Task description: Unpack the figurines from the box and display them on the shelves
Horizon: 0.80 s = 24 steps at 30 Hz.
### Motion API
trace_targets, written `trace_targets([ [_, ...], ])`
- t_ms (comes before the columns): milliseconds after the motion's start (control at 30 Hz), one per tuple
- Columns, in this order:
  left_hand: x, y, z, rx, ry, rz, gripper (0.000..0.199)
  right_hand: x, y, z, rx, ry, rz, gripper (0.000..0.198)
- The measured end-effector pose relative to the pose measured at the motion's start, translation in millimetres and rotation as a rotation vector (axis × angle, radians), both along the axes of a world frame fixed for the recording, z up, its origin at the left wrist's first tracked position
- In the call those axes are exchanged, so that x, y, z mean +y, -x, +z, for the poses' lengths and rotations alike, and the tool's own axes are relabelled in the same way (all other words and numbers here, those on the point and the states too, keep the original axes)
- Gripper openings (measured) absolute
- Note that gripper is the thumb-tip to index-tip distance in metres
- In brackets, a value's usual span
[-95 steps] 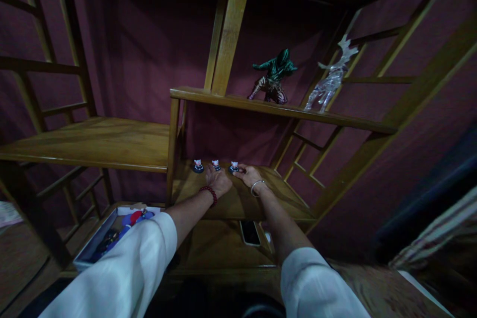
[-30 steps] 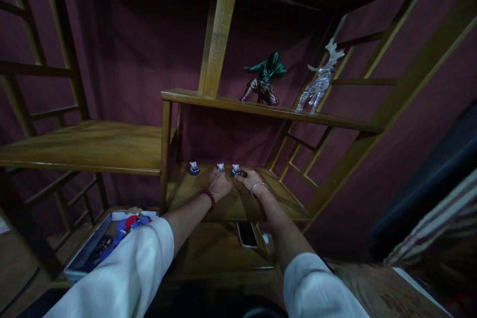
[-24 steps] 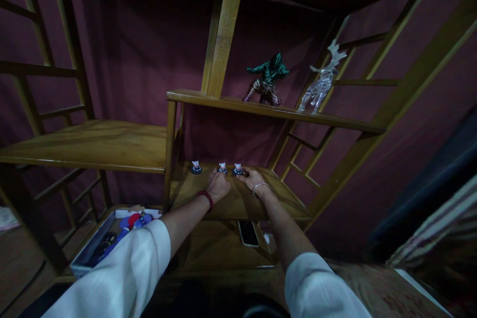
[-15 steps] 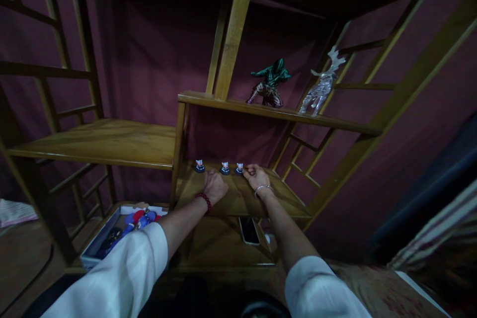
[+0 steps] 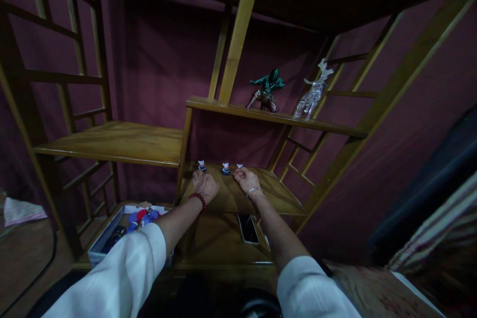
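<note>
Three small white-and-red figurines on dark round bases stand in a row at the back of the low wooden shelf. My left hand, with a red bead bracelet, rests curled on the shelf. Its fingers lie just below the left figurine, and I cannot tell whether they touch it. The middle figurine stands free between my hands. My right hand, with a silver bracelet, has its fingers curled at the base of the right figurine, which shows only partly.
A green crouching figure and a clear deer stand on the upper shelf. A phone lies on the board below my arms. A box of coloured toys sits at lower left, under a wide bare shelf.
My left hand has slid left from the middle figurine to just below the left one. My right hand stays at the right figurine. The view has pulled back and tilted.
</note>
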<state>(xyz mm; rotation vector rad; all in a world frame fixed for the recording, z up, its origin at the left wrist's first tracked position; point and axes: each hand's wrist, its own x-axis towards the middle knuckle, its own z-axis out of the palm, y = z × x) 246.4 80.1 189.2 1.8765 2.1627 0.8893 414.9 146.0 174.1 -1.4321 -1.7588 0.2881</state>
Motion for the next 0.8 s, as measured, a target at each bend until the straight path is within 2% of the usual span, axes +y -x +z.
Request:
trace_targets([
  [200,8.6,4.5,-2.0,-0.090,-0.006,0.142,0.046,2.8,7.4,-1.6,-0.056,0.092,-0.052,0.032],
  [367,19.1,6.8,0.0,-0.118,0.020,0.170,0.049,2.7,11.4,0.8,-0.168,0.103,-0.101,0.035],
  [600,39.0,11.2,-1.3,-0.206,0.007,0.181,0.035,2.0,14.9,6.0,-0.277,0.136,-0.124,0.038],
  [800,43.7,12.2,0.8,-0.229,0.019,0.168,0.028,4.3,16.1,7.3,-0.328,0.170,-0.126,0.041],
])
